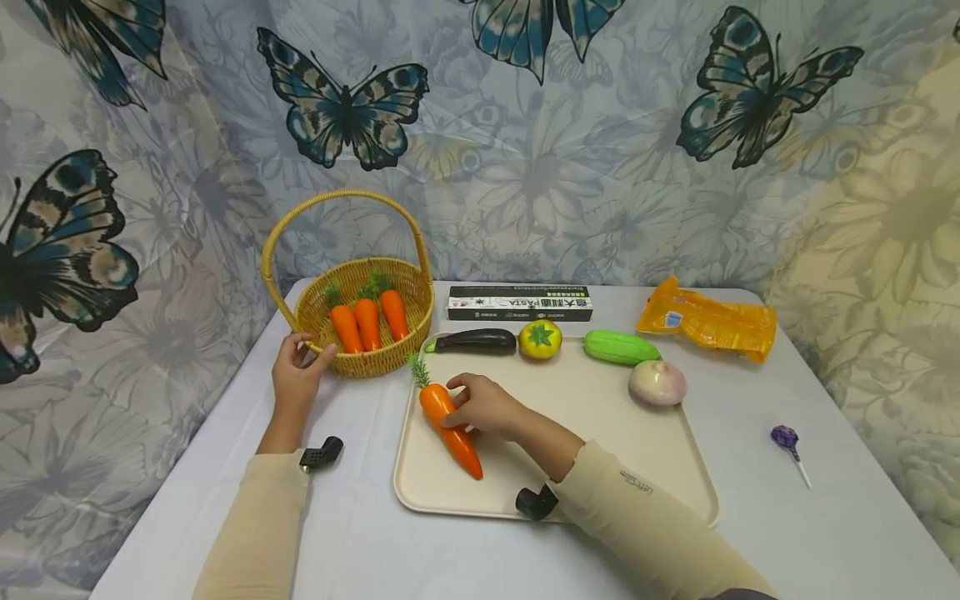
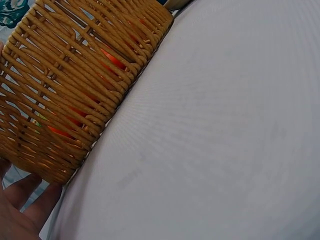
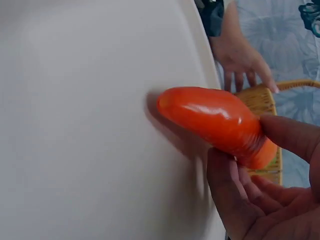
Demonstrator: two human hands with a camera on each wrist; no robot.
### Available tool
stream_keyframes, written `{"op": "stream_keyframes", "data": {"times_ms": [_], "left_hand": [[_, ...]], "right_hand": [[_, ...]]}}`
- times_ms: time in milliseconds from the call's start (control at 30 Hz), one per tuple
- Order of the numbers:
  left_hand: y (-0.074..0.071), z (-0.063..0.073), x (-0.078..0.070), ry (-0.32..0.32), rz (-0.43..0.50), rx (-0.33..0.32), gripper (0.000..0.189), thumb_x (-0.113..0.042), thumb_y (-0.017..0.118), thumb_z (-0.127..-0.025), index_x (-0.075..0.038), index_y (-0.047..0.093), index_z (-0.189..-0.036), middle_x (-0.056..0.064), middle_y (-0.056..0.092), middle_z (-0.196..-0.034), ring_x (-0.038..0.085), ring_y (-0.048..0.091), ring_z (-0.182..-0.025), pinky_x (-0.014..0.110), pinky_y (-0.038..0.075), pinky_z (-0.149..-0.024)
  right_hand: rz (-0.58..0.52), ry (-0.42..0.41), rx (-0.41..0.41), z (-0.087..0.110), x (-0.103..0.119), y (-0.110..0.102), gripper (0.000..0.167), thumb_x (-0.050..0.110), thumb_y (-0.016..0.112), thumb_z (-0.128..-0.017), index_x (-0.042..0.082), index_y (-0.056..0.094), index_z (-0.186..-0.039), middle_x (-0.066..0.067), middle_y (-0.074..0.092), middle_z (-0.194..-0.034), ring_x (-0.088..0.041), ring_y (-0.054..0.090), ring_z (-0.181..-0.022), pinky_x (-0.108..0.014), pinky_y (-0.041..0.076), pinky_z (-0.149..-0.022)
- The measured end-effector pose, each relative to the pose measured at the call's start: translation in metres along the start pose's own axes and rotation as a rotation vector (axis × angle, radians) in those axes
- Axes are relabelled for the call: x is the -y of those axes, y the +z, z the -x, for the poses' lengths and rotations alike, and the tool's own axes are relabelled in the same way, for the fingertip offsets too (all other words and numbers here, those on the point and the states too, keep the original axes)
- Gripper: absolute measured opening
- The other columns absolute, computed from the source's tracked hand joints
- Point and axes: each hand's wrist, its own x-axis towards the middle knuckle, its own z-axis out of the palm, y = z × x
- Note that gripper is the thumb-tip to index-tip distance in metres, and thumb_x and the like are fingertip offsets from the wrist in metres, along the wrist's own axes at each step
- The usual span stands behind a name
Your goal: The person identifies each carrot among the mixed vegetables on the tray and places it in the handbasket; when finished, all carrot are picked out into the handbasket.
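My right hand (image 1: pixel 486 406) pinches an orange carrot (image 1: pixel 452 429) with a green leafy top between thumb and fingers, over the left part of a cream tray (image 1: pixel 570 467). In the right wrist view the carrot (image 3: pixel 215 117) is held near its thick end, its tip close to the tray surface. My left hand (image 1: pixel 296 379) holds the near left rim of a wicker basket (image 1: pixel 375 364) with a tall handle. Fingers of that hand (image 2: pixel 30 200) touch the basket's wall (image 2: pixel 75 90) in the left wrist view. Inside the basket lie three carrots (image 1: pixel 367 323).
Along the tray's back edge lie an eggplant (image 1: pixel 480 341), a yellow-green tomato (image 1: pixel 540 339), a green cucumber-like vegetable (image 1: pixel 621 347) and a pinkish onion-like bulb (image 1: pixel 657 383). Behind stands a black-and-white pasta box (image 1: pixel 520 303). An orange packet (image 1: pixel 705 321) and a purple lollipop (image 1: pixel 786 437) lie right.
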Motion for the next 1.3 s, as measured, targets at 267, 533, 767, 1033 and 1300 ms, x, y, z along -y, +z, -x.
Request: {"op": "stream_keyframes", "data": {"times_ms": [267,533,767,1033,1300], "left_hand": [[0.001,0.003,-0.017,0.008,-0.016,0.01,0.048,-0.012,0.075,-0.086,0.009,0.048,-0.12,0.023,0.036,-0.147,0.039,0.037,-0.135,0.054,0.038,-0.104],[0.003,0.002,-0.014,0.007,-0.013,0.013,0.051,-0.013,0.075,-0.086,0.01,0.047,-0.121,0.023,0.034,-0.149,0.041,0.037,-0.134,0.054,0.037,-0.104],[0.001,0.004,-0.015,-0.006,-0.018,0.012,0.052,-0.013,0.076,-0.086,0.011,0.047,-0.122,0.023,0.034,-0.148,0.04,0.037,-0.134,0.053,0.037,-0.104],[-0.003,0.0,-0.019,0.006,-0.009,0.0,0.047,-0.013,0.075,-0.086,0.008,0.047,-0.119,0.024,0.035,-0.147,0.04,0.036,-0.135,0.055,0.037,-0.104],[0.0,0.006,-0.013,0.013,-0.008,0.002,0.05,-0.011,0.075,-0.086,0.011,0.047,-0.12,0.024,0.036,-0.147,0.041,0.038,-0.133,0.055,0.037,-0.104]], "right_hand": [[-0.196,-0.027,0.064,-0.001,0.016,-0.019,0.058,-0.003,0.076,-0.079,0.002,0.052,-0.132,-0.014,0.055,-0.105,-0.022,0.062,-0.077,-0.039,0.06,-0.067],[-0.301,-0.113,0.05,-0.012,0.034,-0.024,0.06,-0.005,0.073,-0.081,0.004,0.048,-0.134,-0.017,0.055,-0.114,-0.027,0.064,-0.092,-0.042,0.059,-0.074],[-0.349,-0.133,0.009,-0.034,0.048,-0.016,0.059,-0.004,0.074,-0.082,0.006,0.049,-0.134,-0.015,0.058,-0.114,-0.026,0.064,-0.095,-0.041,0.059,-0.074],[-0.393,-0.139,-0.002,-0.066,0.079,-0.012,0.058,-0.001,0.075,-0.083,0.006,0.05,-0.134,-0.013,0.055,-0.114,-0.027,0.062,-0.098,-0.043,0.058,-0.076],[-0.41,-0.113,-0.036,-0.098,0.095,-0.018,0.059,0.002,0.077,-0.082,0.009,0.05,-0.134,-0.011,0.054,-0.117,-0.027,0.062,-0.1,-0.047,0.056,-0.082]]}}
